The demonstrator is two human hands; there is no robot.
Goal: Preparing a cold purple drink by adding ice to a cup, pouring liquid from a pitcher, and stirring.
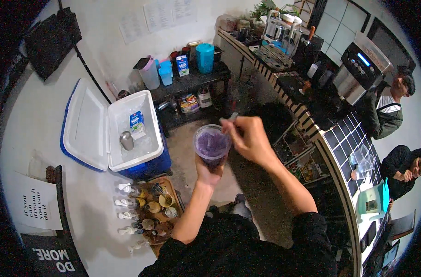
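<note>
My left hand (pixel 209 172) is wrapped around the lower part of a clear plastic cup (pixel 199 155), held up in front of my body. Thick purple contents (pixel 212 141) fill much of the cup. Above its right rim, my right hand (pixel 250 139) is closed in a pinch on a slim grey utensil (pixel 235 116). Only a short end of that utensil sticks out over the fingers. Its other end is hidden, so I cannot tell its exact kind.
To the left, an open cooler (pixel 158 147) holds ice, a milk carton (pixel 137 124) and a metal scoop (pixel 126 141). Pump bottles stand on a wooden tray (pixel 172 184) below it. Pitchers line a black shelf (pixel 192 81). A long counter (pixel 307 111) runs along the right, with two people beyond.
</note>
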